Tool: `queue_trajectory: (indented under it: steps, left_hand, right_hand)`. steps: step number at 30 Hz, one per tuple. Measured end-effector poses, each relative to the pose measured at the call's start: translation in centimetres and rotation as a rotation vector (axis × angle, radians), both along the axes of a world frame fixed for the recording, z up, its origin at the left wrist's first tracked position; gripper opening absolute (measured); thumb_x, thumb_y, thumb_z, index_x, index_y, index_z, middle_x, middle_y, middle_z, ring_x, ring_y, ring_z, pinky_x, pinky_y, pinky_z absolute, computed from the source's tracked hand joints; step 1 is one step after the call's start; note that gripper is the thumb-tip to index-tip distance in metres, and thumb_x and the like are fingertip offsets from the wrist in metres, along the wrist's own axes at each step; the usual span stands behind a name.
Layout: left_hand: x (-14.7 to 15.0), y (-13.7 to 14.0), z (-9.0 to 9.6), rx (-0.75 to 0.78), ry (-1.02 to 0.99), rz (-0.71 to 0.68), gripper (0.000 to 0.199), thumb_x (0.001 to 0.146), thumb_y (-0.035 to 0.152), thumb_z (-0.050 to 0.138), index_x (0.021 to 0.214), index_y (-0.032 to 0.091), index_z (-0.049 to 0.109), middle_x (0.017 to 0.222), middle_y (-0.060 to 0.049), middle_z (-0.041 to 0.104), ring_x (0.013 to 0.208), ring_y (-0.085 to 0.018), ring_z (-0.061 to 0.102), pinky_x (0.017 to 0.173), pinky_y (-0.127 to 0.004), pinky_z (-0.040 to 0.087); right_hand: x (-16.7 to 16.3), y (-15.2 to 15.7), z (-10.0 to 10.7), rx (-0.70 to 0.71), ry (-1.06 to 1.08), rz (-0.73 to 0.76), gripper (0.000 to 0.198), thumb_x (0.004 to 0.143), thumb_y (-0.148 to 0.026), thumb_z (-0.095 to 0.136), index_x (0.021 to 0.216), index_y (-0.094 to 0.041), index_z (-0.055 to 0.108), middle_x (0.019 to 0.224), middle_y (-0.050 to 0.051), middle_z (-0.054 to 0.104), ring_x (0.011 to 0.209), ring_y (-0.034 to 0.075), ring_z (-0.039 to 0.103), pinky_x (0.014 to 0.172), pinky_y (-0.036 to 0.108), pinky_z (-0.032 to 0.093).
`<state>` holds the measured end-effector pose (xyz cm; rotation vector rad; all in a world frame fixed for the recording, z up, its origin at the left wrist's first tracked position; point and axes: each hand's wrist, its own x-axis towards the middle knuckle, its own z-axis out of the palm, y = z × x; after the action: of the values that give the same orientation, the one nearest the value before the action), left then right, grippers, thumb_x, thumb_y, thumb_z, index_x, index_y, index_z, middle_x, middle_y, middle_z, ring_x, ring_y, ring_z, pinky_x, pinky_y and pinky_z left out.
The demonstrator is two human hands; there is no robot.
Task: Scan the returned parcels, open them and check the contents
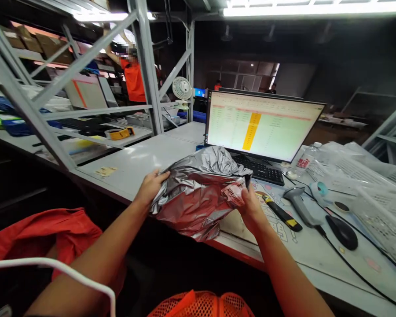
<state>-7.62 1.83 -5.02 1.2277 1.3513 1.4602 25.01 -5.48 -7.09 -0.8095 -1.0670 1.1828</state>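
Note:
A crumpled silver plastic mailing bag is held up in front of me, over the near edge of the desk. My left hand grips its left side, thumb on top. On the right, my right hand is closed around the other end, beside a printed label stuck on the bag. Red light reflects off the bag's lower face. What is inside the bag, if anything, is hidden.
Behind the bag stand a monitor and a black keyboard. To the right lie a utility knife, a barcode scanner, a mouse and a white plastic basket. Metal shelf posts rise at left; a person in orange stands beyond.

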Motion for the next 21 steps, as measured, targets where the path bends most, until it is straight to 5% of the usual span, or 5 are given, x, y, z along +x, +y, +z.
queue_trajectory:
  steps: [7, 10, 13, 17, 21]
  left_hand:
    - [0.8, 4.4, -0.2, -0.163, 0.386, 0.034, 0.04, 0.063, 0.038, 0.081, 0.09, 0.023, 0.054, 0.072, -0.004, 0.07, 0.066, -0.026, 0.067, 0.061, -0.033, 0.05]
    - [1.4, 2.2, 2.9, 0.066, 0.824, 0.169, 0.039, 0.084, 0.045, 0.071, 0.113, 0.023, 0.061, 0.118, -0.015, 0.075, 0.105, -0.034, 0.072, 0.092, -0.046, 0.055]
    - [6.1, -0.9, 3.7, 0.314, 0.992, 0.035, 0.048, 0.1, 0.055, 0.054, 0.134, 0.022, 0.061, 0.133, -0.014, 0.07, 0.124, -0.034, 0.066, 0.106, -0.049, 0.052]
    - [11.7, -1.8, -1.6, 0.394, 1.276, -0.194, 0.074, 0.099, 0.064, 0.056, 0.159, 0.022, 0.046, 0.169, -0.013, 0.04, 0.157, -0.043, 0.031, 0.128, -0.067, 0.02]
    - [9.2, -0.2, -7.6, 0.411, 1.426, -0.309, 0.098, 0.091, 0.073, 0.065, 0.17, 0.029, 0.027, 0.178, -0.008, 0.009, 0.163, -0.045, -0.001, 0.127, -0.073, -0.003]
  right_hand:
    - [3.9, 2.5, -2.2, -0.29, -0.508, -0.003, 0.07, 0.075, -0.061, 0.084, 0.128, -0.021, 0.061, 0.089, 0.005, 0.077, 0.068, 0.023, 0.071, 0.06, 0.036, 0.058]
    - [6.0, 3.1, 0.1, -0.164, -0.866, -0.144, 0.057, 0.083, -0.055, 0.077, 0.124, -0.017, 0.067, 0.078, 0.005, 0.074, 0.068, 0.022, 0.069, 0.067, 0.037, 0.057]
    - [5.9, 5.1, 2.7, 0.09, -0.977, -0.371, 0.042, 0.094, -0.049, 0.063, 0.121, -0.017, 0.07, 0.103, 0.01, 0.078, 0.095, 0.024, 0.073, 0.085, 0.037, 0.057]
    - [2.9, 8.1, 2.2, -0.009, -1.293, -0.372, 0.061, 0.1, -0.056, 0.057, 0.144, -0.014, 0.058, 0.126, 0.018, 0.073, 0.112, 0.029, 0.071, 0.093, 0.04, 0.054]
    - [2.1, 8.6, -1.5, -0.18, -1.581, -0.26, 0.039, 0.109, -0.036, 0.045, 0.139, -0.017, 0.062, 0.118, 0.015, 0.077, 0.11, 0.028, 0.073, 0.09, 0.034, 0.051]
